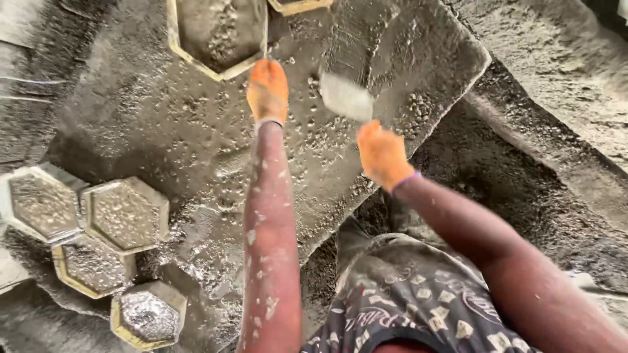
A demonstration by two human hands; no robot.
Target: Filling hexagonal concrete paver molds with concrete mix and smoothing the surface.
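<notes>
Both hands wear orange gloves. My left hand (267,89) reaches out over a wet, cement-covered slab (163,131) and touches the near corner of a yellow hexagonal mould (219,33) filled with grey concrete. My right hand (383,154) is closed on the handle of a trowel, whose flat grey blade (346,97) hovers, blurred, just right of the left hand. A second yellow mould (297,5) shows at the top edge.
Several filled hexagonal moulds (124,212) lie clustered at the lower left, one (40,201) at the far left and one (148,316) near the bottom. Loose grey mix and dirt (523,176) lie to the right of the slab.
</notes>
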